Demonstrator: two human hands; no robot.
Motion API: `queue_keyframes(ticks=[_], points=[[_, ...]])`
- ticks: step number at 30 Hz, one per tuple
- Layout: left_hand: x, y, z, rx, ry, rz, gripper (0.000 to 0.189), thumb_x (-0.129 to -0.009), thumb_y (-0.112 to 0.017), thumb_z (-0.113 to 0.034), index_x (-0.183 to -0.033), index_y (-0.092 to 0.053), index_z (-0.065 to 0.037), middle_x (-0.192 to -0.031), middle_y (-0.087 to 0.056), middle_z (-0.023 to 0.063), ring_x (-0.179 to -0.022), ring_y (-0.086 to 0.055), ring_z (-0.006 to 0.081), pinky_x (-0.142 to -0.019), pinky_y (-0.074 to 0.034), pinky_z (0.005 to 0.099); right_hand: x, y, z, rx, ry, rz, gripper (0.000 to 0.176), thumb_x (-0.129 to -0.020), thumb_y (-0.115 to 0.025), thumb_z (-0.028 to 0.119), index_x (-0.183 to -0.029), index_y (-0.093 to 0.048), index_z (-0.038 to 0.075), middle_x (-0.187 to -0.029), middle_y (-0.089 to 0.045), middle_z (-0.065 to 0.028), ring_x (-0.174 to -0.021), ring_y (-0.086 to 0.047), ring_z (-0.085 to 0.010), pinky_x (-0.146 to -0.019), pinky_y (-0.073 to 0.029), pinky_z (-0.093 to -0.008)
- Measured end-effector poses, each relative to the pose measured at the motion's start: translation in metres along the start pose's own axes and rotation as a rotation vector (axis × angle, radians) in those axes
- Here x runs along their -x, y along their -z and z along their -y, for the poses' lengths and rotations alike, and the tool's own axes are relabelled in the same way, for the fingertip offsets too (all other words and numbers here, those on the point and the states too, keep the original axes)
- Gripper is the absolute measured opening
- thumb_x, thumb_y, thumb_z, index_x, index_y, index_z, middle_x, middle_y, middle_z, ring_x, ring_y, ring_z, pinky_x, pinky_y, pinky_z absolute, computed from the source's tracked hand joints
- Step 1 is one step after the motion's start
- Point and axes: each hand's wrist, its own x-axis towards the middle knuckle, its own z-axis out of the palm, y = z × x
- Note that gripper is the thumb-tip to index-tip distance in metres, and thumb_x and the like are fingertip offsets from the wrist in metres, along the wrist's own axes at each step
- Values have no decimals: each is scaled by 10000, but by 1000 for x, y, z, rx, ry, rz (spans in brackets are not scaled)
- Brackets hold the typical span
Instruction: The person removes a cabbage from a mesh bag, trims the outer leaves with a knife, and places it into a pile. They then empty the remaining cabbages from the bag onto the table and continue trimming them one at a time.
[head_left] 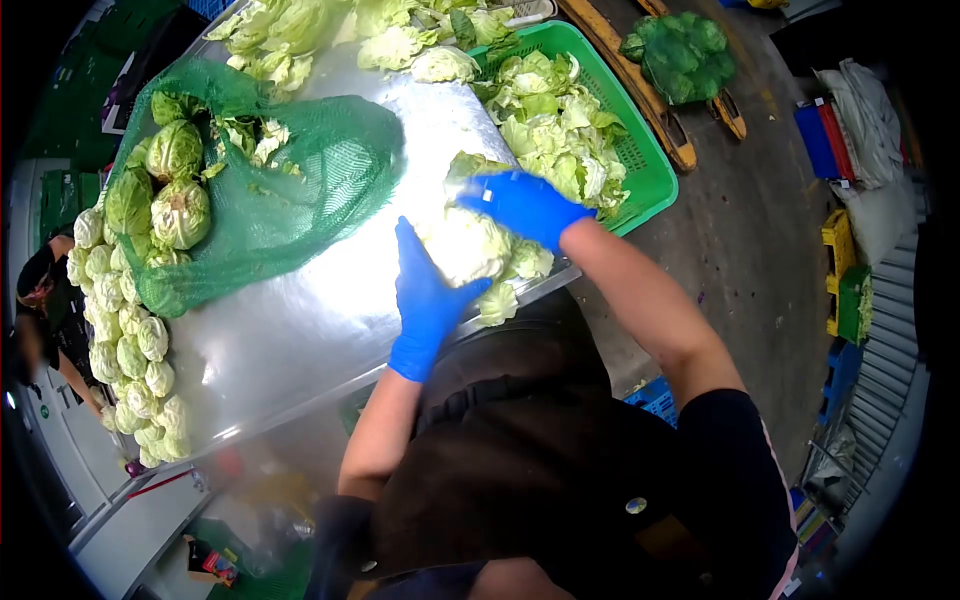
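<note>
A pale green cabbage sits near the front edge of the metal table, with loose outer leaves around it. My left hand, in a blue glove, lies along its left side. Its fingers are stretched out and the thumb is spread wide below the cabbage. From the right, my right hand, also gloved in blue, reaches over the top of the cabbage. Its fingertips are smeared by motion near a leaf there. A trimmed leaf hangs by the table edge.
A green crate full of cabbage leaves stands to the right. On the metal table, a green net bag holds several cabbages. Trimmed cabbages are piled along the left end, where another person stands. Leaves lie at the back.
</note>
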Motion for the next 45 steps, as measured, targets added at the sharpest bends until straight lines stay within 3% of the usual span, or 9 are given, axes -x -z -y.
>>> queue_keyframes(ticks=[1,7,10,13,16,25,33,37,45], points=[[4,-1,1,-2,-18,-13,1341,-556,-924,-336,-1509,-61,49,-1465,-354,285,-1323,-430,394,-1078,-390,425,-12,20,-1,-60,-527,217,511,-945,-486,523,-1127,-664,80,-1147,-662,-171,-1049,-623,-353,-924,-489,-442],[7,-3,33,201,-96,-38,1326,-561,-923,-225,-1516,-42,39,-1482,-340,265,-1326,-430,358,-1104,-363,403,-2,-27,-17,-310,-457,-206,500,-864,-590,486,-1022,-688,21,-1087,-666,-217,-1018,-630,-358,-911,-490,-437],[2,1,36,413,-64,-14,1324,-571,-923,-228,-1520,-37,32,-1477,-332,267,-1337,-408,341,-1112,-351,390,13,-33,-71,-182,-776,-180,434,-823,-624,416,-1015,-696,33,-1018,-685,-218,-943,-653,-369,-843,-520,-456],[-2,6,28,464,-19,19,1327,-580,-930,-271,-1512,-42,53,-1473,-319,281,-1350,-381,336,-1117,-338,387,17,2,3,-87,-756,-114,588,-850,-689,422,-1325,-563,99,-1122,-671,-192,-1025,-642,-369,-850,-523,-410],[-19,12,34,354,-1,58,1322,-583,-931,-289,-1503,-54,72,-1469,-326,280,-1346,-388,333,-1109,-348,390,28,-13,38,-345,-168,-310,674,-804,-782,254,-1411,-496,181,-1439,-495,-95,-1234,-562,-271,-987,-483,-374],[-41,24,22,447,-26,229,1218,-616,-911,-158,-1509,-103,24,-1349,-485,201,-1203,-529,271,-996,-467,374,12,-5,-1,-354,90,-185,350,-791,-765,261,-1121,-713,156,-1112,-689,-76,-990,-672,-266,-858,-536,-337],[-34,36,15,428,82,196,1299,-584,-928,-197,-1537,-63,-16,-1422,-447,207,-1272,-494,287,-1042,-439,389,29,-15,-11,-400,-370,-530,372,-850,-747,250,-1188,-652,127,-925,-694,-109,-730,-638,-153,-682,-533,-305],[-35,27,26,431,20,186,1301,-582,-933,-212,-1512,-59,44,-1428,-413,235,-1289,-464,300,-1059,-411,382,37,13,51,-277,-379,-129,660,-851,-708,417,-1431,-466,215,-801,-637,-138,-609,-600,-243,-600,-504,-370],[-35,24,28,417,81,181,1337,-576,-941,-259,-1508,-37,60,-1442,-388,264,-1315,-437,310,-1082,-382,382,38,-1,53,15,-336,-28,593,-947,-547,443,-1448,-425,150,-1168,-634,-222,-694,-670,-353,-609,-534,-429]])
